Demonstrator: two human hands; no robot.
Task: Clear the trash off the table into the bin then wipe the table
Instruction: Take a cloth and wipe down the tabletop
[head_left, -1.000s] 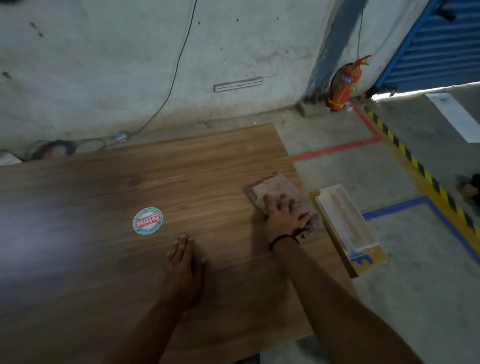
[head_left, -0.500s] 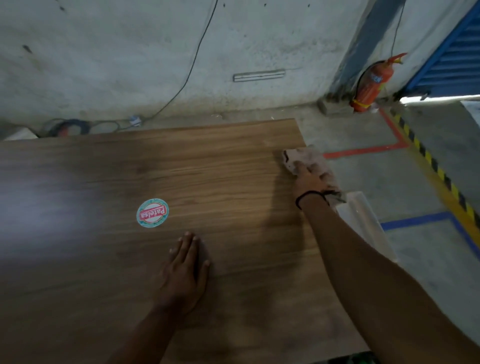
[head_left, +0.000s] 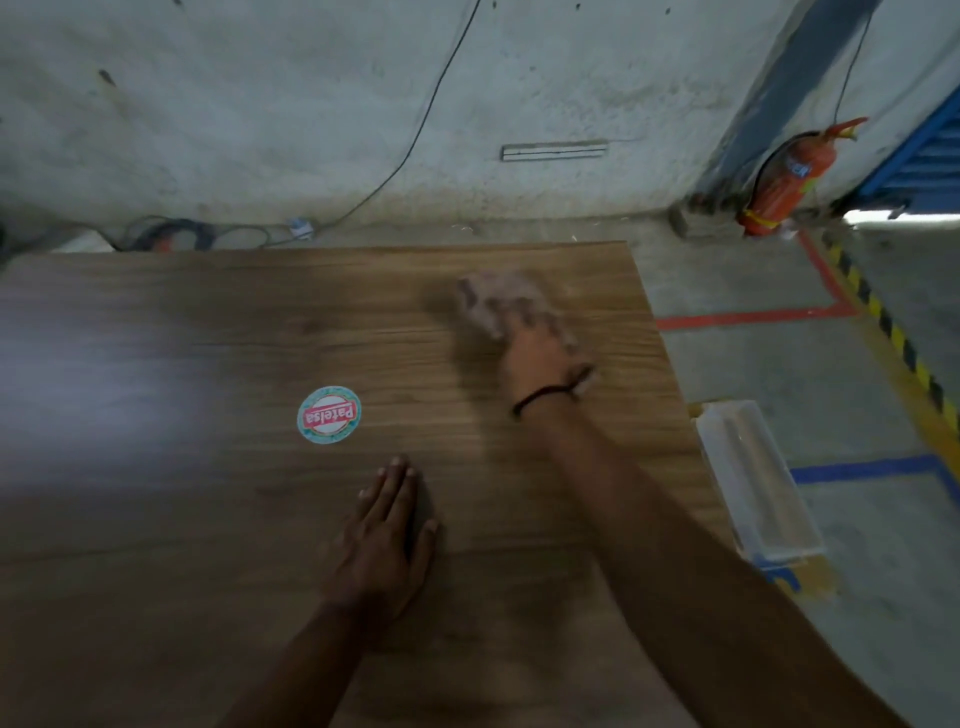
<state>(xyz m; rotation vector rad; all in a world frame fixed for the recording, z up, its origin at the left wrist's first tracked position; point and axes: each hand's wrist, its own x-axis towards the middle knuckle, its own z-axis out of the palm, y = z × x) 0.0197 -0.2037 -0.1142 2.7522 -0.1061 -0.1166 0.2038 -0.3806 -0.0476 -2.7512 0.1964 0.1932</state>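
Well beyond the flat, straight-fingered left hand (head_left: 384, 535), the right hand (head_left: 535, 358), grip lost in blur, presses the cloth (head_left: 493, 301) at the counter's (head_left: 208, 519) far right, most surface lying leftward.

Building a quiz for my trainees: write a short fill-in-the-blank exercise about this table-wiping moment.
1. Under the blurred right hand lies a pinkish ____.
2. The left hand rests flat on the wooden ____, holding nothing.
3. The round sticker just beyond the left hand reads ____.

Missing words: cloth; table; Patelsa.
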